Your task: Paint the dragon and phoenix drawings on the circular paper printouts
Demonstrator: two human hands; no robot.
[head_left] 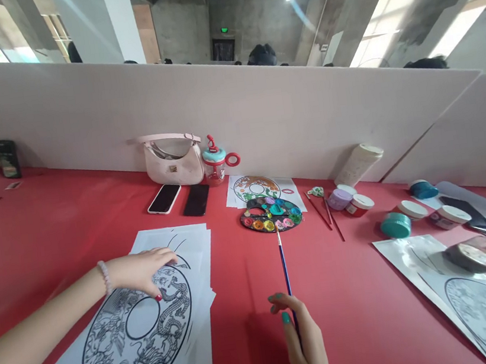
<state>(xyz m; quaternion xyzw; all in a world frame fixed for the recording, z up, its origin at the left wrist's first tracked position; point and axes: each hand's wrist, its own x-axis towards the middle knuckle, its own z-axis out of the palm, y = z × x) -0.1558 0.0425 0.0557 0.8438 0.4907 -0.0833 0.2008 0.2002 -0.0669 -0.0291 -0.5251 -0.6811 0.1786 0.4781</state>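
My left hand (140,270) lies flat on a stack of white sheets (155,331), fingers spread over the top sheet, which bears a black line drawing of dragons in a ring. My right hand (304,341) pinches a thin blue paintbrush (284,266). The brush points away from me, its tip just short of a black oval palette (271,214) dotted with many paint colours. Both hands rest over the red table (52,231).
Behind the palette lies a partly coloured ring drawing (256,188). Two phones (180,199), a pink bag (172,158) and a small bottle (215,162) stand by the white partition. Brushes (327,212), paint jars (404,214) and more drawings (472,289) lie at the right.
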